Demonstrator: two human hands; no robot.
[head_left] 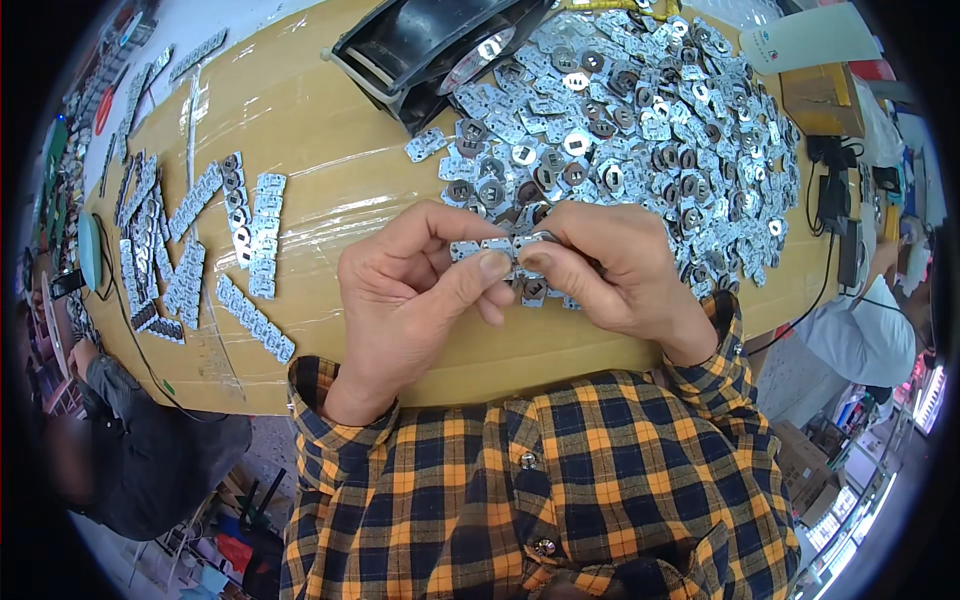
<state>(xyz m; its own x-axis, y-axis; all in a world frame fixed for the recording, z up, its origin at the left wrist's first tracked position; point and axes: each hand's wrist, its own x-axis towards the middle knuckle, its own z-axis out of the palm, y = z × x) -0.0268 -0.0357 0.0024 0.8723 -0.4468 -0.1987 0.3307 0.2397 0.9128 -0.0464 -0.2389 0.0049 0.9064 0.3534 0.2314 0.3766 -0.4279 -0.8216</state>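
My left hand [400, 290] pinches a short row of small silvery metal plates [466, 250] between thumb and fingers, above the near part of the table. At the row's right end, my right hand [625, 265] closes thumb and forefinger on it; the fingertips hide what lies between them. Just beyond both hands spreads a large loose pile of similar metal plates [620, 180], many with round dark or silvery discs. Off to the left lie several finished-looking rows of joined plates [265, 235], and one slanted row [255, 320] rests nearest my left wrist.
A black fan-like device [420, 60] stands at the far middle, against the pile. Brown cardboard [300, 110] covers the table. Right of the pile are a cardboard box [820, 100], a pale cup [810, 40] and black cables [828, 190]. Another person [150, 440] sits at the left.
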